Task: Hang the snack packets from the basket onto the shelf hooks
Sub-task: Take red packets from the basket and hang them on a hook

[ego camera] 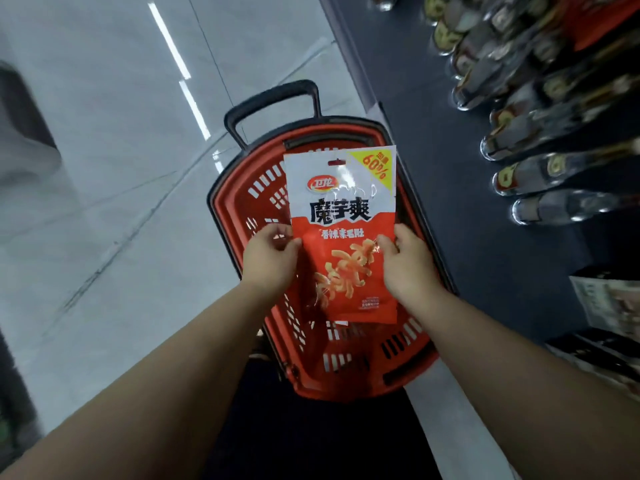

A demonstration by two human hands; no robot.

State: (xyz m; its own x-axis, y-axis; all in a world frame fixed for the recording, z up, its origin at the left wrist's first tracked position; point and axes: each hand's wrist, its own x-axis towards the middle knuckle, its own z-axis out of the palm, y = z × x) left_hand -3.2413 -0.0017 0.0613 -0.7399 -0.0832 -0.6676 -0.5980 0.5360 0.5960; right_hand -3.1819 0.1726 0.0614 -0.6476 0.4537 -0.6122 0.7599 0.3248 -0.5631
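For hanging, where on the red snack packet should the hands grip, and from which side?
Grip the snack packet by its side edges at mid-height, as the left hand and right hand do, one from each side. That probably leaves the hang hole near the flat top edge free.

Hanging packets [540, 81] blurred; basket [242, 216] interior mostly hidden by packet [343, 237].

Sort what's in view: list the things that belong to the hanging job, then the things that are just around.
Belongs to the job:
snack packet, held at both edges
left hand
right hand
red basket
hanging packets on the shelf

Just around:
tiled floor
printed packs at the right edge
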